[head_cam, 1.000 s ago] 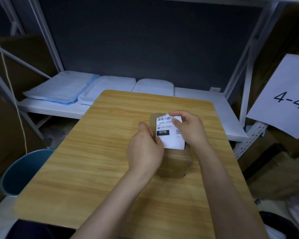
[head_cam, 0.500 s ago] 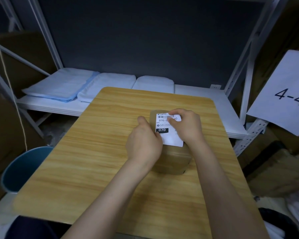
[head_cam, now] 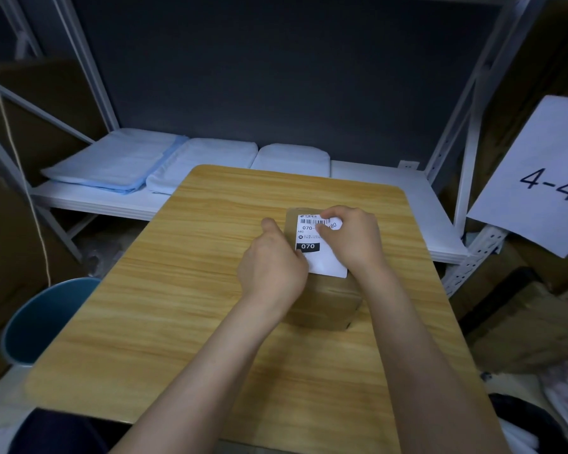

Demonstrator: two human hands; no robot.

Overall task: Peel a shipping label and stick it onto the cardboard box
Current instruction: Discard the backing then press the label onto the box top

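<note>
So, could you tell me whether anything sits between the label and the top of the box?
Nothing visible does: the label lies on the box top, both hands pressing it; its far right corner looks slightly lifted.

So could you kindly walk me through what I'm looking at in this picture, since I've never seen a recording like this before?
There is no machine here. A person wears a wide-angle camera on the head, so the single view looks forward and down along their own bare arms. In front of them is a wooden table, and on it stands a small cardboard box. A white shipping label, with a barcode and "070" printed on it, lies on top of the box. The left hand is at the label's left edge and the right hand presses down on its right side; neither has a closed grip around anything. Behind the table is a white shelf with folded pale cloths, a blue bin sits lower left, and a paper sign reading "4-4" hangs at the right.
</note>
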